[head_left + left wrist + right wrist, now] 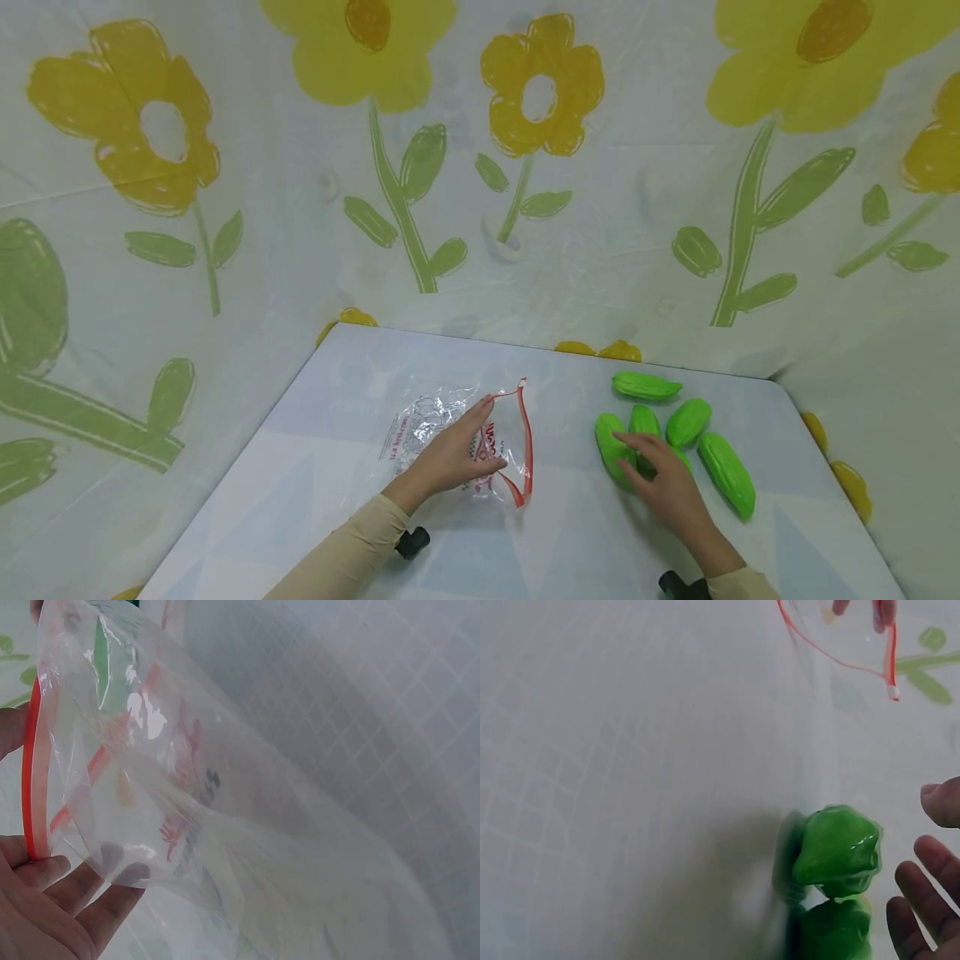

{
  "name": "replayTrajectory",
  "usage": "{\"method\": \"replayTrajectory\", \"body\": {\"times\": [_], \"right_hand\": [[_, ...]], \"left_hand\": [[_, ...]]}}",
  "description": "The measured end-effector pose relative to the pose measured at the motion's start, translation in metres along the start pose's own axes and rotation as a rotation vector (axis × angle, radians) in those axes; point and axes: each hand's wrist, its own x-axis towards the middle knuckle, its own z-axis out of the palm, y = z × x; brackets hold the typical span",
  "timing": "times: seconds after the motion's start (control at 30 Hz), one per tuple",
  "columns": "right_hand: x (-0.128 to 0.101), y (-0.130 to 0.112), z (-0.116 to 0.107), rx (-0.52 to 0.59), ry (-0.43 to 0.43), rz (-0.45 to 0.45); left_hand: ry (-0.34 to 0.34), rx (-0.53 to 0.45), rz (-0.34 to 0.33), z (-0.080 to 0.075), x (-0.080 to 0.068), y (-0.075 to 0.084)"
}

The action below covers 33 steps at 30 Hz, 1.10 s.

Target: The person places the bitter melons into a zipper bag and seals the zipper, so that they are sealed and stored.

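Left hand [448,457]: gripping bag [424,421] at red-edged mouth | Bag: on table [566,508], left of gourds [688,422] | Right hand [670,487]: fingers apart at gourds | Gourds: green, clustered

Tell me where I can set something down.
Free: the table between the clear bag and the green vegetables, and left of the bag. Crowded: among the vegetables by the right hand, and the bag at the left hand.
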Motion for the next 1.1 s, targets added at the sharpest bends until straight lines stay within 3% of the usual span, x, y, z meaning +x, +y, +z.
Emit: {"method": "replayTrajectory", "body": {"times": [0.77, 1.1], "right_hand": [[0.004, -0.001, 0.0, -0.084, -0.123, 0.132], [0.011, -0.007, 0.006, -0.229, -0.135, 0.056]], "left_hand": [[0.007, 0.016, 0.022, 0.001, 0.0, 0.0], [0.004, 0.014, 0.012, 0.001, 0.001, 0.001]]}}
